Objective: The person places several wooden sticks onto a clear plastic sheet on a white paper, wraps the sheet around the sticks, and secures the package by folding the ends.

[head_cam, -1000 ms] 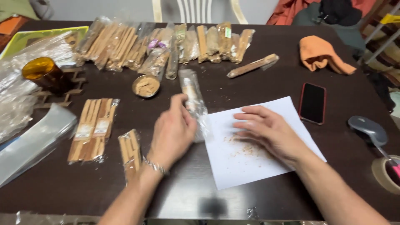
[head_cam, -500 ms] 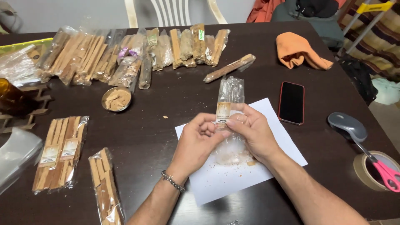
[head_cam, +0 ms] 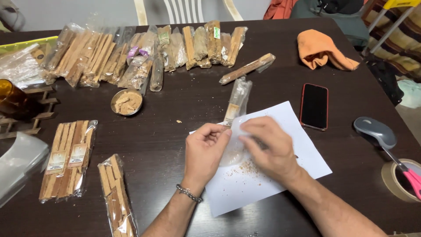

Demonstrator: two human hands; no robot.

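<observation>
Both hands met over a white sheet of paper (head_cam: 280,175) lying toward the near edge of the dark table (head_cam: 184,145), right of its middle. The left hand (head_cam: 204,151) pinched one side of a clear plastic sleeve (head_cam: 237,103), fingers curled narrow; the right hand (head_cam: 269,147) gripped the other side with bent fingers. The sleeve's free end stood up toward the far edge. Wood crumbs (head_cam: 245,166) lay on the paper just below the hands.

A black phone (head_cam: 314,106) lay just beside the paper's right corner, an orange cloth (head_cam: 324,50) farther back. A row of bagged wood sticks (head_cam: 144,55) lined the far edge, with one lone pack (head_cam: 247,69) nearer the sleeve. A small metal bowl (head_cam: 126,102) and two flat stick packs (head_cam: 68,160) sat to the left. A tape roll (head_cam: 394,180) and pink scissors (head_cam: 410,175) lay at the right edge.
</observation>
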